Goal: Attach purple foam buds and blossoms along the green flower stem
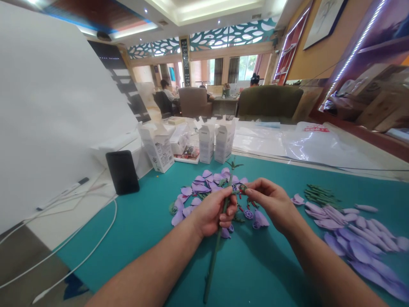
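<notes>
My left hand (220, 211) is wrapped round a long green artificial flower stem (214, 260), which stands tilted with a small leafy tip (234, 165) at its top. Beside it, the fingers of my right hand (266, 194) pinch a small green piece (243, 187) close to the stem. What that piece is exactly, I cannot make out. Behind and below both hands lies a loose cluster of purple petals (200, 187) with small red and green parts among them. A purple wheel-shaped piece (248, 214) and a purple bell-shaped petal (261, 218) rest under my right hand.
On the right of the green mat (143, 247) lie green stem pieces (321, 194) and purple petals (361, 249). White boxes (207, 143) and a dark tablet or phone (122, 172) stand behind. A white cable (108, 230) crosses the left edge. People sit at far desks.
</notes>
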`<state>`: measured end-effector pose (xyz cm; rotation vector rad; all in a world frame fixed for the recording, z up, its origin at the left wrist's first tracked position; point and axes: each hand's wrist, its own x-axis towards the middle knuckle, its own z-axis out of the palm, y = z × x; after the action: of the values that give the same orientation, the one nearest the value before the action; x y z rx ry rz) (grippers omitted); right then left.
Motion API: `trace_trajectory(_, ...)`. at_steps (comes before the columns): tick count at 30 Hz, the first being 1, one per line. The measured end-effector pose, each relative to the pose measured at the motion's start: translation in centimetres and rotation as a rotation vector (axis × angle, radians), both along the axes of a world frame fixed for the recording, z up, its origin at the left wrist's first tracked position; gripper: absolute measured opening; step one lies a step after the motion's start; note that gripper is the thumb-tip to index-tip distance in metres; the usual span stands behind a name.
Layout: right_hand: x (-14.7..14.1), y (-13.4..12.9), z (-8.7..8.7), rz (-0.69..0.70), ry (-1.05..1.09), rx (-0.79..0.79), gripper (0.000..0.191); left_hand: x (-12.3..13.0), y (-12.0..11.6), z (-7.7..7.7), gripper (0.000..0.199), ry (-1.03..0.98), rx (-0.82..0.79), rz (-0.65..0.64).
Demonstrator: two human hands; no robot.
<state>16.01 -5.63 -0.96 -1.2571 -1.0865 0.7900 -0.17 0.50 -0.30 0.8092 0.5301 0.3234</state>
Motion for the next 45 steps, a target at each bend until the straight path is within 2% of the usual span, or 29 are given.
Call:
trace_trajectory(9,0.0,-0.2,0.5,0.056,-0.115,0.041,0.04,0.0,0.0,-0.1,0.034,0.022,0.054,0.016)
trace_trajectory(14,0.4,-0.3,0.4,0.092,-0.056,0.039,0.034,0.0,-0.1,-0.2,0.034,0.034,0.09,-0.002)
trace_trajectory(19,1.0,-0.2,0.2,0.145,-0.047,-0.018,0.043,0.0,-0.2,-0.1,0.035,0.042,0.1,-0.023)
trace_trajectory(45,1.3,-0.3,0.4,0.134,-0.08,-0.004,0.035,-0.2,-0.2,-0.5,0.036,-0.04,0.116,-0.078)
